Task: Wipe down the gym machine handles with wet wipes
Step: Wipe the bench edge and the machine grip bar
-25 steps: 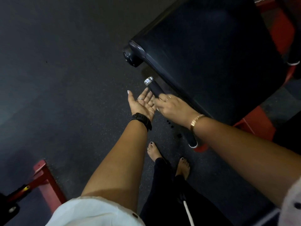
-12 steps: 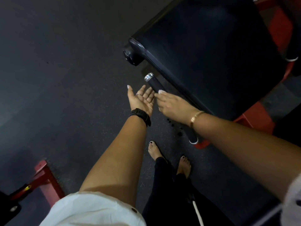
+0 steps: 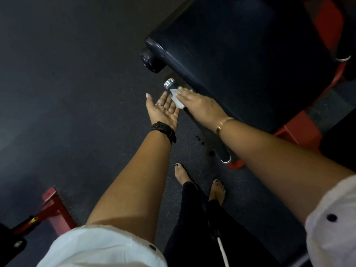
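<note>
The black chrome-capped gym handle (image 3: pixel 170 84) is covered near its tip by a white wet wipe (image 3: pixel 176 100), pressed under the right hand (image 3: pixel 198 106), grip flat; the left hand (image 3: pixel 163 110) is held beside it, grip apart, palm up.

My right hand (image 3: pixel 200 106) has slid up the handle (image 3: pixel 221 153) toward its chrome cap (image 3: pixel 169 83); the wet wipe (image 3: pixel 176 97) now shows under flattened fingers.

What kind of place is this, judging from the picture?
Most likely a gym: a large black pad on a red steel frame, a grip handle with a chrome end cap, and dark speckled rubber flooring.
</note>
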A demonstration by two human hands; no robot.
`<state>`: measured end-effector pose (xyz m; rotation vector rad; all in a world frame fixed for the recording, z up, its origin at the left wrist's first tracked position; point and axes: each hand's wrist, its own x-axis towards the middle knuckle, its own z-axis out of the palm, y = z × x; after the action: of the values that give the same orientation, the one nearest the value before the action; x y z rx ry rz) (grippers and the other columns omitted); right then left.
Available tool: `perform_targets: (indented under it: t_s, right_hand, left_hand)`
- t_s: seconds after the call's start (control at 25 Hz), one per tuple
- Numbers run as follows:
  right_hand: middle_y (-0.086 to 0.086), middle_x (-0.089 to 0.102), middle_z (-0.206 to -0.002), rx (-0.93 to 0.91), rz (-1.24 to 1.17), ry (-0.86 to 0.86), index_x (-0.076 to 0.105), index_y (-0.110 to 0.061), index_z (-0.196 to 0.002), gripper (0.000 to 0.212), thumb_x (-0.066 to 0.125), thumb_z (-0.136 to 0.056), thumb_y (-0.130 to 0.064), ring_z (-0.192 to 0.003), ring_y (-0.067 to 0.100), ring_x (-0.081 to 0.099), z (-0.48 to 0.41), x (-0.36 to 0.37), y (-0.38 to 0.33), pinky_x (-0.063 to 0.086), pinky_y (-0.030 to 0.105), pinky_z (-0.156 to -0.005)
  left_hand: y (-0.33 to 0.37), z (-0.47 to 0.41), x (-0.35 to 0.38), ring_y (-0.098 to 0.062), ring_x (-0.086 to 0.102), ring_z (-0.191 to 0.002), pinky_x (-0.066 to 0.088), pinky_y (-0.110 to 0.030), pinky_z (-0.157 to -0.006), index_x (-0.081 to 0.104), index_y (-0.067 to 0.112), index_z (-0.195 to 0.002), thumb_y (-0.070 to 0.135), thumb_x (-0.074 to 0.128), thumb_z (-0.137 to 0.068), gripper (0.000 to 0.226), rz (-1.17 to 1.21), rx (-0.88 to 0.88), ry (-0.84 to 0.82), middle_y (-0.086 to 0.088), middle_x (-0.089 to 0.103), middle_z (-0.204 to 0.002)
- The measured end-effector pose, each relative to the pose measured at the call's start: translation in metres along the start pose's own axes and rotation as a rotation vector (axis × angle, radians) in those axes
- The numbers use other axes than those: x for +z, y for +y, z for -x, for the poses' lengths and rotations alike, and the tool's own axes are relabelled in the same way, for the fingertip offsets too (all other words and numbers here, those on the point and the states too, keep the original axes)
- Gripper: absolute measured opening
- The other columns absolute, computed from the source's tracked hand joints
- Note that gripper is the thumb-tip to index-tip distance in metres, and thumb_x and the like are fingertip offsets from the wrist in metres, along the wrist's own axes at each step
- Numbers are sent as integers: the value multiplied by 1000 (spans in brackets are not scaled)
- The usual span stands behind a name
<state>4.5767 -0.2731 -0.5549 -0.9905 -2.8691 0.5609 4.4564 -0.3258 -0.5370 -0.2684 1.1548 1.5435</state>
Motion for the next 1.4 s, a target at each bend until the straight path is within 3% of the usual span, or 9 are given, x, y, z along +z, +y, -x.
perform_targets:
  t_s: [0.12,0.28,0.48,0.64,0.76,0.92,1.08,1.2,1.4]
  right_hand:
    - [17,56,-133,-75,-59,223,60,-2,-125,58,72,-69,11,-115,29,60,74,33,15,55,38,-88]
    - [18,63,-121,-43,-141,382,66,-1,-114,39,67,-76,5,-106,31,65,52,23,4,55,40,-86]
    - [14,43,-146,-20,-11,109,53,-2,-131,44,54,-88,6,-137,28,36,-3,12,-12,43,46,-103]
    - [17,59,-128,-117,-48,245,64,1,-116,53,69,-67,20,-118,30,58,70,41,6,58,42,-79]
    - [17,62,-123,-24,-101,351,67,-1,-111,42,71,-71,13,-111,31,62,62,36,2,57,41,-82]
    - [15,40,-147,22,-80,195,48,-3,-137,42,48,-95,-2,-137,27,36,23,14,-12,35,35,-108]
    - [18,59,-128,-176,-67,254,63,2,-119,48,66,-73,17,-124,29,52,84,34,6,53,37,-91]
    - [17,61,-125,-147,-80,304,65,2,-114,45,57,-74,20,-118,31,57,120,43,17,55,39,-88]
    - [10,66,-110,84,-95,383,67,-4,-107,31,67,-77,5,-123,30,54,66,31,1,54,39,-88]
  left_hand:
    - [-3,4,0,-27,34,-139,30,-36,-112,39,5,-143,59,30,-96,72,-2,-5,-2,-15,35,-151]
    - [-6,4,6,-25,39,-137,32,-35,-113,43,4,-140,57,32,-96,69,-34,27,28,-14,39,-149]
    - [-13,1,7,-27,53,-124,41,-38,-108,47,3,-135,54,36,-97,65,-42,63,2,-16,51,-139]
    - [-16,8,11,-24,31,-141,26,-35,-115,38,5,-143,51,34,-98,65,-15,72,25,-13,32,-152]
    - [-22,8,14,-22,42,-134,34,-31,-109,46,5,-139,39,35,-101,52,-67,188,71,-12,42,-147]
    - [-28,10,3,-16,49,-126,39,-27,-105,48,9,-138,26,35,-103,41,-773,659,104,-11,51,-140]
    - [-21,-2,-6,-25,11,-147,11,-32,-117,31,8,-148,25,31,-104,47,-1670,815,-252,-11,27,-155]
    - [-10,-15,-3,-25,1,-148,-2,-38,-118,20,15,-152,33,25,-104,51,-2241,948,-469,-5,17,-159]
    - [-1,-23,-8,-17,-11,-147,-18,-34,-113,2,28,-153,44,12,-102,54,-2584,968,-500,4,-2,-161]
